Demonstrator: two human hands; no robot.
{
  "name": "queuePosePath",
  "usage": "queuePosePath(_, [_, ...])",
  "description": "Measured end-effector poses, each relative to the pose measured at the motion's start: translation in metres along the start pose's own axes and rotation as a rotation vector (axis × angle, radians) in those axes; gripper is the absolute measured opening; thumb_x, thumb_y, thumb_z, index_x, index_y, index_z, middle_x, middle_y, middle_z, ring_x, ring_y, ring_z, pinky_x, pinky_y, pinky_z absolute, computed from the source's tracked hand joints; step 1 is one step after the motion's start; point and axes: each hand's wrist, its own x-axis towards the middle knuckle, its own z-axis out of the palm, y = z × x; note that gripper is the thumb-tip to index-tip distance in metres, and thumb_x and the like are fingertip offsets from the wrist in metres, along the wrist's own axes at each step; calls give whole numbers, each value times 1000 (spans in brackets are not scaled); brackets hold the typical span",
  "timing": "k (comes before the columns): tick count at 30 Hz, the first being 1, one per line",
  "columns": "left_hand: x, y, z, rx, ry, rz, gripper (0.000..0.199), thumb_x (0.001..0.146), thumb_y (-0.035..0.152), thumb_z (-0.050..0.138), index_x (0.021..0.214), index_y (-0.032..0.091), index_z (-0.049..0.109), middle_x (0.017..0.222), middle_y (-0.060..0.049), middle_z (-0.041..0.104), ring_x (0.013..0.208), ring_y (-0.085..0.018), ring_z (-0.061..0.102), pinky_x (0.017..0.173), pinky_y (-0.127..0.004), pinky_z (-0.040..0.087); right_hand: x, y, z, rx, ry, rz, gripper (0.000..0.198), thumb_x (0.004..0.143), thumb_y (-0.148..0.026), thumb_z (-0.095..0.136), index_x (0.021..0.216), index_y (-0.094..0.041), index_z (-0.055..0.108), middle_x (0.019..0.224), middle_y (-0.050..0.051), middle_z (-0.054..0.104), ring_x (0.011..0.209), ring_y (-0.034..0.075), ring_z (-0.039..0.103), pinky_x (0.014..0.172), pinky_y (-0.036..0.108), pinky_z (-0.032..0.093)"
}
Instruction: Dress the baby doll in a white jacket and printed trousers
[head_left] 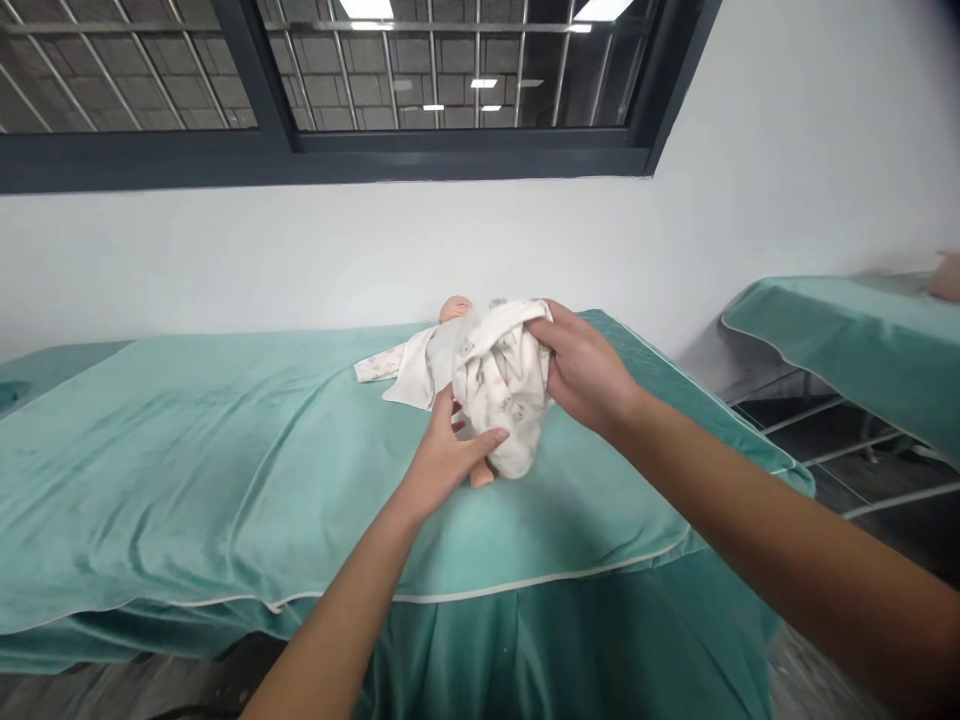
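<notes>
A baby doll lies on the bed; its head (454,308) shows at the far side and one foot (481,474) at the near side. A white printed baby garment (504,390) is bunched over its body, with one sleeve (379,364) spread to the left. My right hand (586,362) pinches the garment's upper right edge and holds it raised. My left hand (451,455) is closed round the lower left of the cloth, thumb in front, close to the doll's leg. The bunched fabric hides most of the doll and some of my left fingertips.
The bed wears a green velvety cover (225,450) with pale piping. A second green-covered bed (862,340) stands at the right, with a metal frame (840,420) below. Behind are a white wall (337,260) and a dark-framed window (465,155) with bars.
</notes>
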Motion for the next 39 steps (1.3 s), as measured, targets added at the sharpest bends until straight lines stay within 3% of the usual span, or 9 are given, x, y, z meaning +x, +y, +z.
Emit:
queuePosePath(6, [0,21,4,-240,40,-58,55,77,40,74,126,21,58,127,-8,64,116,-26,59,95,-35,47,9,-36,11,104,3,-35,6,83,-25,59,86,-19,59,86,4,63,90,20,61,78,33,53])
queuePosePath(12, [7,37,-28,-451,94,-127,40,77,37,73,112,17,67,114,-8,69,94,-19,64,74,-26,52,17,-13,-27,117,155,107,6,79,-23,63,80,-18,60,78,6,62,75,20,62,70,34,53])
queuePosePath(15, [13,46,-41,-435,17,-154,38,81,37,69,113,18,67,112,-9,68,92,-20,64,72,-28,54,15,-7,-48,57,164,181,9,77,-26,65,79,-18,60,74,5,62,69,19,60,63,32,51])
queuePosePath(20, [18,55,-51,-299,138,-36,30,83,35,66,108,19,67,107,-7,67,90,-18,63,72,-28,53,3,-18,-77,-85,177,133,10,67,-19,66,72,-19,58,64,-2,53,55,11,48,48,24,39])
queuePosePath(24, [21,54,-47,-400,162,-12,17,80,27,65,96,20,65,98,-2,66,81,-13,60,66,-22,50,-11,-15,-89,-318,-25,198,11,67,-17,63,77,-18,60,69,-1,58,61,12,53,53,23,40])
queuePosePath(27, [24,53,-34,-454,156,-50,11,79,23,65,89,19,62,90,-2,66,73,-11,60,61,-20,49,-20,-4,-80,-452,-264,216,35,71,-16,62,106,-22,62,115,5,63,96,19,63,74,29,50])
queuePosePath(30, [26,55,-17,-485,74,-79,16,80,25,66,93,20,58,100,-5,70,80,-16,66,70,-28,54,-22,3,-57,-496,-428,93,55,78,-19,61,131,-31,51,148,5,42,128,23,49,92,38,49])
queuePosePath(34, [28,59,-4,-504,23,-96,24,81,31,65,100,21,53,116,-11,69,92,-25,70,82,-42,55,-14,13,-29,-700,-447,-30,54,79,-26,65,131,-30,50,139,6,51,123,23,50,98,43,45])
queuePosePath(39, [26,50,-13,-362,124,-120,23,77,28,63,97,18,58,112,-10,71,95,-26,70,75,-35,56,-3,49,-32,-885,-572,98,50,79,-25,64,128,-23,52,126,9,60,110,25,57,90,40,46])
